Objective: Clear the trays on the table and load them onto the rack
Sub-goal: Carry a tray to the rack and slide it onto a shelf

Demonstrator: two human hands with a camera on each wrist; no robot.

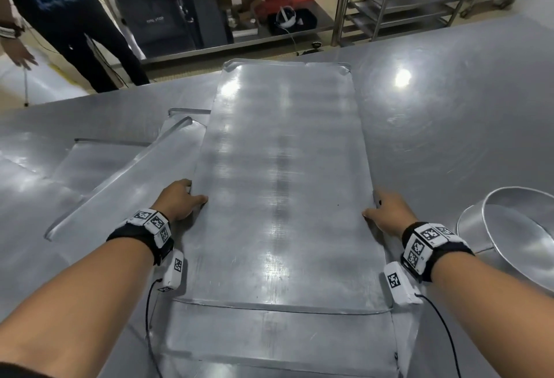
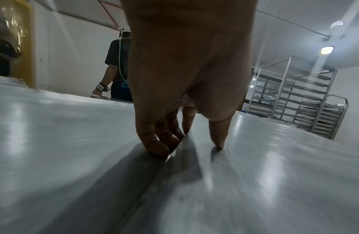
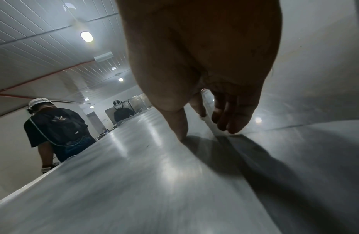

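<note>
A long bare metal tray (image 1: 284,183) runs away from me down the middle of the steel table (image 1: 464,114). My left hand (image 1: 181,202) grips its left long edge, thumb lying on top and fingers curled over the rim. In the left wrist view those fingers (image 2: 160,142) hook the edge of the tray (image 2: 265,174). My right hand (image 1: 386,213) holds the opposite edge the same way. The right wrist view has its thumb on the tray (image 3: 134,174) and its fingers (image 3: 228,121) past the rim. The tray rack (image 1: 401,3) stands beyond the table's far right.
More flat trays (image 1: 120,174) lie overlapping at the left, and another tray (image 1: 269,335) lies under the held one's near end. A round metal pan (image 1: 515,228) sits by my right wrist. A person (image 1: 60,18) stands at the table's far left corner.
</note>
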